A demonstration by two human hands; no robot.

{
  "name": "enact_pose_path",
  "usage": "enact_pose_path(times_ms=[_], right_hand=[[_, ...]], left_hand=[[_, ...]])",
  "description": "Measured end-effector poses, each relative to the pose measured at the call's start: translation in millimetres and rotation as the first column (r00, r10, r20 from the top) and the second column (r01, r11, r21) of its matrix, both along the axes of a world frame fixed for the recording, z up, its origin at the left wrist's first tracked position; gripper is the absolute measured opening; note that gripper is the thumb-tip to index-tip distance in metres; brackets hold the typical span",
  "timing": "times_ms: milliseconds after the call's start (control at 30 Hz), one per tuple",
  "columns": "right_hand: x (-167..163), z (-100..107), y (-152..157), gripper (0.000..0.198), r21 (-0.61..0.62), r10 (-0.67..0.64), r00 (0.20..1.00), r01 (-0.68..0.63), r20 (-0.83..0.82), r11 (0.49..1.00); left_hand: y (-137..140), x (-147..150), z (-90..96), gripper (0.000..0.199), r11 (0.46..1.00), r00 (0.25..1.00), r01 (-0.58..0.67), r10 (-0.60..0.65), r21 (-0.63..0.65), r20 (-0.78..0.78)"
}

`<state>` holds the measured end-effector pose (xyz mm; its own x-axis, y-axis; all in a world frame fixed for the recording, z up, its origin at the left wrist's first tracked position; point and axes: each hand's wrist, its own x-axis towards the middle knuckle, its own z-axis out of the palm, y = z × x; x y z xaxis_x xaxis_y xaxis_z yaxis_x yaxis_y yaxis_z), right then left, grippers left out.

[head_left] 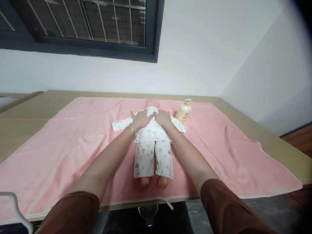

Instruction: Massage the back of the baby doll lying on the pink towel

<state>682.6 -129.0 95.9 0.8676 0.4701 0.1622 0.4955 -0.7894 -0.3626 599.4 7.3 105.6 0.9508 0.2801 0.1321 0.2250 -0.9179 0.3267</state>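
A baby doll (153, 131) in white printed pyjamas lies with its head toward the wall and its feet toward me. My left hand (141, 119) rests flat on the left side of its upper body, fingers spread, a bracelet (132, 130) at the wrist. On the right side of the upper body lies my right hand (162, 118), also flat and open. The two thumbs come close together over the middle. Both sleeves stretch outward on the cloth. Just right of the doll, a cream pump bottle (183, 111) stands slightly tilted in view.
A pink cloth (80, 136) with wrinkles covers much of the wooden table (273, 148). Behind it rises a white wall (195, 48) with a dark-framed window (97, 48). A small fan (148, 213) sits below the front edge. At lower left is a curved pale tube (17, 208).
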Motion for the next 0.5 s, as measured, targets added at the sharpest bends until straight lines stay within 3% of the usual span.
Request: enact_pose_path(times_ms=[500], right_hand=[[-7.1, 1.4, -0.2, 0.056, 0.006, -0.015, 1.0, 0.015, 0.003, 1.0]], left_hand=[[0.3, 0.6, -3.4, 0.069, 1.0, 1.0, 0.01, -0.01, -0.008, 0.008]])
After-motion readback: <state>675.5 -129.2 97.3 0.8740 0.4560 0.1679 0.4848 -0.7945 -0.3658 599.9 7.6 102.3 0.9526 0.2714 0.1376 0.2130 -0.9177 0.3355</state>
